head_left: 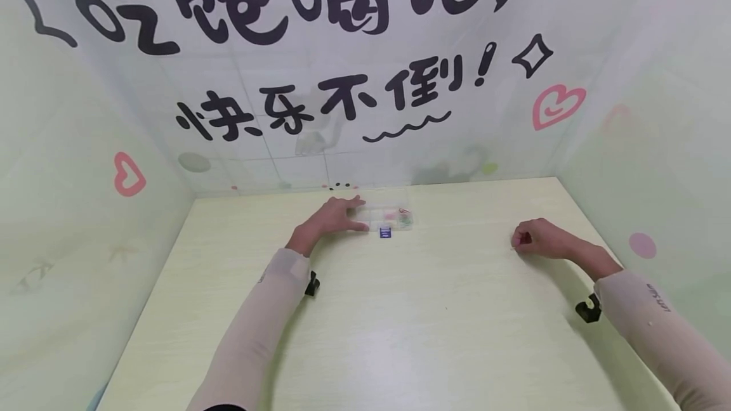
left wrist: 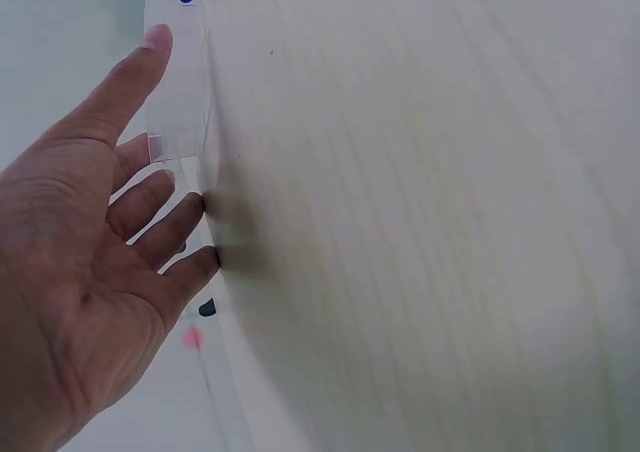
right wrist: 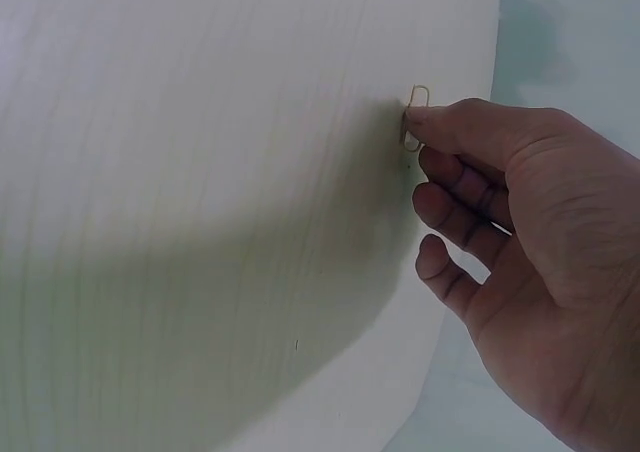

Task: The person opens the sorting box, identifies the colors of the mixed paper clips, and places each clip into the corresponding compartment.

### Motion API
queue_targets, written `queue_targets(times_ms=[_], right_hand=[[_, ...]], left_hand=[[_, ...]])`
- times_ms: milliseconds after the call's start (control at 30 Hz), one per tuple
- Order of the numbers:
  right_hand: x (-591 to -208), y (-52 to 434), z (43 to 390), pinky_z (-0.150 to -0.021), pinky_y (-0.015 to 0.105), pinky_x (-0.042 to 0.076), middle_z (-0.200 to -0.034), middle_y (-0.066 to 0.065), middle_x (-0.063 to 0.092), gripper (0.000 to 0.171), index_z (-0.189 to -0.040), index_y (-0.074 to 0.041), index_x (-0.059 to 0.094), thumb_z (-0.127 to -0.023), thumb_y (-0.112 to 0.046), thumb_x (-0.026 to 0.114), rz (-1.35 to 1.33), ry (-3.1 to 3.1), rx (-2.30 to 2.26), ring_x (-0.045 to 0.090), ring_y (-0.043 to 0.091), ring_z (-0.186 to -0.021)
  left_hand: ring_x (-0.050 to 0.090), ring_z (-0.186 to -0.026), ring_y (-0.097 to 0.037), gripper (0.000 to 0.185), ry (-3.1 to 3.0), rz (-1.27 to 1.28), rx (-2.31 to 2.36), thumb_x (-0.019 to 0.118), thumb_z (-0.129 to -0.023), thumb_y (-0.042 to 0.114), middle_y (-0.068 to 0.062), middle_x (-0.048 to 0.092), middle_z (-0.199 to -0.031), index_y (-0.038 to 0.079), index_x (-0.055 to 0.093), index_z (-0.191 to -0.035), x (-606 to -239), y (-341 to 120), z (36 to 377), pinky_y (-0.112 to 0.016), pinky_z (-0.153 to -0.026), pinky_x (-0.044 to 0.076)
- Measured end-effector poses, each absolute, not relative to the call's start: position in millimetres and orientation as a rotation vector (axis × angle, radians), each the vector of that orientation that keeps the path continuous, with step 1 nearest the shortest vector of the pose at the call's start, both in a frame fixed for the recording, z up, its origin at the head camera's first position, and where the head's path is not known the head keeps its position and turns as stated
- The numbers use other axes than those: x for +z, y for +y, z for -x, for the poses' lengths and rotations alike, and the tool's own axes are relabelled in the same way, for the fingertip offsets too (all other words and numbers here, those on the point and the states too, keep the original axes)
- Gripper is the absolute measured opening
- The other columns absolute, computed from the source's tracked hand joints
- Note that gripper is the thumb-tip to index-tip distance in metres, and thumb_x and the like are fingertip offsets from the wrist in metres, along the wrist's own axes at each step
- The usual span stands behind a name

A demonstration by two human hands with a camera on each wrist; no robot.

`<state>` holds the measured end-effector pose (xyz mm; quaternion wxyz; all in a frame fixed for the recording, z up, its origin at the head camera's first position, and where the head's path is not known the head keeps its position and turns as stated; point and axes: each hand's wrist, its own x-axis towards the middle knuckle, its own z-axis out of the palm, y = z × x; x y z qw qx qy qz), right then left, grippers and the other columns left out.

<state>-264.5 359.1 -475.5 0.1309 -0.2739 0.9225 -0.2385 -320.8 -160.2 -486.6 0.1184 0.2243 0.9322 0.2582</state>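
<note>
In the head view, a clear plastic compartment box [head_left: 374,215] lies near the table's back edge. Several small coloured pieces [head_left: 404,217] sit in its right end. My left hand [head_left: 335,215] spans the box's left end, thumb at the front and fingers toward the back. The left wrist view shows that hand [left wrist: 105,242] with fingers spread and loosely bent beside the clear box [left wrist: 178,102]. A small blue item [head_left: 385,232] is at the box's front edge. Far to the right, my right hand [head_left: 539,238] pinches a yellow paper clip [right wrist: 420,94] between thumb and forefinger, just above the tabletop.
The pale wooden table [head_left: 388,322] is bounded by a back wall [head_left: 320,138] with black lettering, and by pale sheets on the left [head_left: 85,227] and right [head_left: 657,195]. Black camera mounts [head_left: 312,284] hang at both wrists.
</note>
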Motion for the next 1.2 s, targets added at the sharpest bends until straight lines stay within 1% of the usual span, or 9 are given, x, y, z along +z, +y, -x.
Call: queue_targets(times_ms=[100,333,500,633,900,1200], right_hand=[[-476,358,265,-0.068,0.022,0.048,-0.082,-0.007,0.065,0.016,-0.086,-0.010,0.070,-0.091,0.002,0.078,0.800,2.685,-0.689,0.053,0.005,-0.076],[-472,351,267,-0.067,0.023,0.048,-0.082,-0.007,0.064,0.016,-0.086,-0.008,0.069,-0.090,0.006,0.077,0.898,2.726,-0.724,0.053,0.004,-0.076],[-469,343,271,-0.070,0.027,0.052,-0.083,-0.008,0.064,0.021,-0.085,-0.012,0.068,-0.091,0.007,0.075,0.947,2.750,-0.730,0.056,0.005,-0.080],[-464,333,274,-0.071,0.029,0.054,-0.081,-0.010,0.065,0.023,-0.084,-0.014,0.068,-0.090,0.006,0.076,0.993,2.751,-0.733,0.058,0.004,-0.079],[-457,311,282,-0.069,0.025,0.049,-0.080,-0.010,0.065,0.021,-0.083,-0.015,0.070,-0.094,0.003,0.075,1.001,2.686,-0.743,0.056,0.006,-0.077],[-454,287,293,-0.070,0.026,0.052,-0.081,-0.010,0.068,0.021,-0.083,-0.015,0.071,-0.093,0.004,0.073,1.081,2.681,-0.727,0.059,0.007,-0.077]], left_hand=[[0.031,-0.157,-0.037,0.084,2.725,-0.654,0.755,0.083,-0.091,0.045,-0.015,0.038,-0.166,0.007,0.050,-0.158,-486,-160,321,-0.048,-0.128,0.031],[0.031,-0.157,-0.035,0.085,2.726,-0.653,0.748,0.084,-0.090,0.046,-0.014,0.037,-0.167,0.007,0.049,-0.158,-487,-160,321,-0.047,-0.128,0.032],[0.033,-0.157,-0.035,0.085,2.736,-0.663,0.714,0.082,-0.091,0.047,-0.014,0.037,-0.167,0.008,0.049,-0.158,-487,-161,321,-0.048,-0.127,0.033],[0.034,-0.156,-0.036,0.085,2.743,-0.671,0.708,0.083,-0.091,0.048,-0.015,0.038,-0.167,0.008,0.050,-0.158,-487,-161,322,-0.048,-0.127,0.033],[0.034,-0.156,-0.036,0.084,2.744,-0.667,0.692,0.082,-0.091,0.047,-0.014,0.037,-0.167,0.008,0.049,-0.158,-486,-160,321,-0.049,-0.127,0.033],[0.034,-0.156,-0.036,0.084,2.742,-0.684,0.712,0.082,-0.091,0.047,-0.016,0.038,-0.166,0.006,0.050,-0.157,-486,-159,320,-0.049,-0.126,0.034]])
